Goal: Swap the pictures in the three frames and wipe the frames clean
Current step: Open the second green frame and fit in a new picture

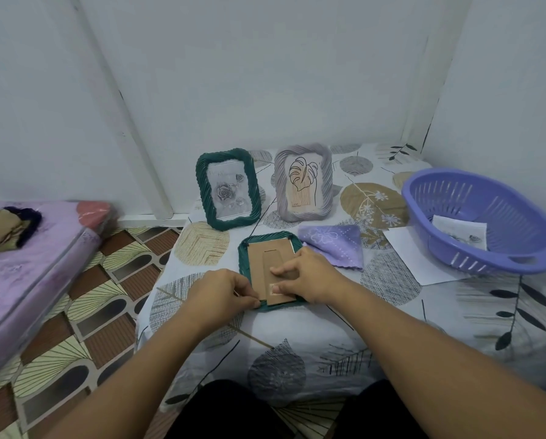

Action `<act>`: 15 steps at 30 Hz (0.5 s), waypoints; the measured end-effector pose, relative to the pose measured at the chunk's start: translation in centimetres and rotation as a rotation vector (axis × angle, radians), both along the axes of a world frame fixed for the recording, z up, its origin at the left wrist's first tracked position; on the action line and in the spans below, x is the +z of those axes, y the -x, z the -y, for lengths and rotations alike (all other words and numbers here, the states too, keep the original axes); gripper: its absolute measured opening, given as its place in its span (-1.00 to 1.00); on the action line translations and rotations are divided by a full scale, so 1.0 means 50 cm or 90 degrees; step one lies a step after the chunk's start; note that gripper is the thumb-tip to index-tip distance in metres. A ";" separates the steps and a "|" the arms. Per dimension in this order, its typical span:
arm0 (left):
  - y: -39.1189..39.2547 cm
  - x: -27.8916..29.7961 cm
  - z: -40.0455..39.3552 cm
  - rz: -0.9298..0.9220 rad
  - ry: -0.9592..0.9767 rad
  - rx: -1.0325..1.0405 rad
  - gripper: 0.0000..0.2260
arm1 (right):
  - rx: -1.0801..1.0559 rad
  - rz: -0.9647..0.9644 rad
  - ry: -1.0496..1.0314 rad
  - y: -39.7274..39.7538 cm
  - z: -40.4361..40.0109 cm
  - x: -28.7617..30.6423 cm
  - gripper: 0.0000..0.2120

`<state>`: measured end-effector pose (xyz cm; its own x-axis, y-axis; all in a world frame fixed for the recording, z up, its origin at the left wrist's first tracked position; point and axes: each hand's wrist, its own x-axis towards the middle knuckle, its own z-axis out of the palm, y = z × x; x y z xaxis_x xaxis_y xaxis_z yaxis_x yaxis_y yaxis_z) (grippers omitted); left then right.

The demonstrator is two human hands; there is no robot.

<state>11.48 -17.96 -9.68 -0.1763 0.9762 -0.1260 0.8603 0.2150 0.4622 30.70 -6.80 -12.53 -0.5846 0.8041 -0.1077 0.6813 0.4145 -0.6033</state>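
A green frame (245,248) lies face down on the table, its brown cardboard back (267,258) up. My left hand (222,289) pinches the frame's near left corner. My right hand (309,275) rests on the cardboard back, with curled fingers pressing its lower part. Behind stand two upright frames: a green frame with a rose picture (228,188) and a grey frame with a leaf drawing (303,182). A lilac cloth (333,245) lies folded just right of the face-down frame.
A purple plastic basket (477,217) stands at the right with a picture (458,236) inside; a white sheet (414,258) lies under its near side. The table carries a leaf-patterned cover (297,343). A bed with a purple sheet (28,267) is at the left.
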 end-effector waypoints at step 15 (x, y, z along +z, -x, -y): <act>-0.040 -0.012 0.035 -0.141 -0.178 -0.074 -0.89 | -0.006 -0.010 0.007 0.000 0.001 0.002 -0.53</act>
<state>13.50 -19.73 -10.28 -0.0556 0.9828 0.1764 0.9571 0.0022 0.2897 30.69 -6.86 -12.42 -0.5789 0.8082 -0.1078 0.6757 0.4016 -0.6181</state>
